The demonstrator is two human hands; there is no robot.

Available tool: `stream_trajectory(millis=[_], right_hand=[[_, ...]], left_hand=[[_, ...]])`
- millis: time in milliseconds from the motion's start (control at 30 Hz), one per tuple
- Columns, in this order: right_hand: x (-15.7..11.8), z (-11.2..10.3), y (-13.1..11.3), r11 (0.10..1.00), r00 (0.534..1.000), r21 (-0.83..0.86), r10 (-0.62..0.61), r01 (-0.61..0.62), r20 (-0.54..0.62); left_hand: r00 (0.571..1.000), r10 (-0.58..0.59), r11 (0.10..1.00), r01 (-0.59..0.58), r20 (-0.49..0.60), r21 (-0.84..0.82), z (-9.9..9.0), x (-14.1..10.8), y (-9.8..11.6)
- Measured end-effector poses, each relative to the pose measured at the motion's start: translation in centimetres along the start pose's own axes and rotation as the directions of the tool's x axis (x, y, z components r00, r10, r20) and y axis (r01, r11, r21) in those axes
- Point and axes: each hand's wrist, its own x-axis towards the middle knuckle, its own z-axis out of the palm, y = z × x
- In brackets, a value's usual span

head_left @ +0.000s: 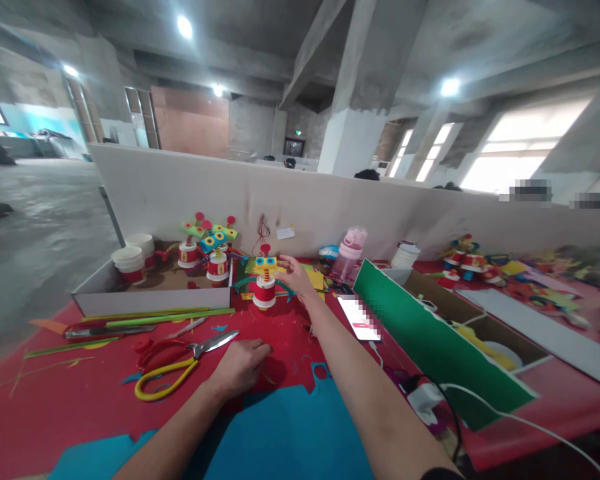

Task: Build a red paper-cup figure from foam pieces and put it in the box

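Observation:
A paper-cup robot toy (265, 293) stands upright on the red table, with a yellow tube head, blue-ringed eyes and a coiled paper neck. My right hand (294, 275) reaches forward, thumb and fingers at the right end of its head. Nearer to me, my left hand (243, 363) rests on the table with fingers curled under; whatever is inside is hidden. Scissors (195, 353) with one red and one yellow handle lie just left of it, blades spread. Blue paper sheets (290, 433) lie beneath my forearms.
An open box (150, 300) at left holds more cup robots (217, 267) and white cups (129, 263). A craft knife (110, 331) and paper strips lie before it. At right are a pink bottle (349, 253), a lit phone (357, 318), a green-sided box (430, 340) and cables.

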Motion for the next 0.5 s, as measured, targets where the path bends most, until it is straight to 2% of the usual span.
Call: stream_trajectory(millis=[167,233,300,400,500], right_hand=[[-0.9,0.2,-2.5,0.994,0.987,-0.038,-0.109,0.105,-0.116],[-2.4,0.6,-3.4,0.990,0.967,-0.033,-0.140,0.136,-0.214],[-4.5,1.3,-3.5,0.990,0.922,-0.034,-0.140,0.137,-0.362],[-8.2,2.6,-1.6,0.996,0.857,-0.001,-0.073,0.084,-0.510],[-11.3,3.8,1.4,0.999,0.880,-0.006,-0.048,0.051,-0.472]], left_hand=[[1.000,0.005,1.000,-0.005,-0.001,-0.010,-0.1,-0.1,0.1],[1.000,0.005,1.000,-0.005,0.005,-0.004,-0.2,-0.1,0.1],[1.000,0.008,1.000,-0.008,0.015,0.003,-0.2,0.0,0.2],[1.000,0.005,1.000,-0.005,0.024,0.013,-0.4,0.0,0.3],[1.000,-0.001,1.000,0.001,0.028,0.025,-0.6,0.0,0.4]])
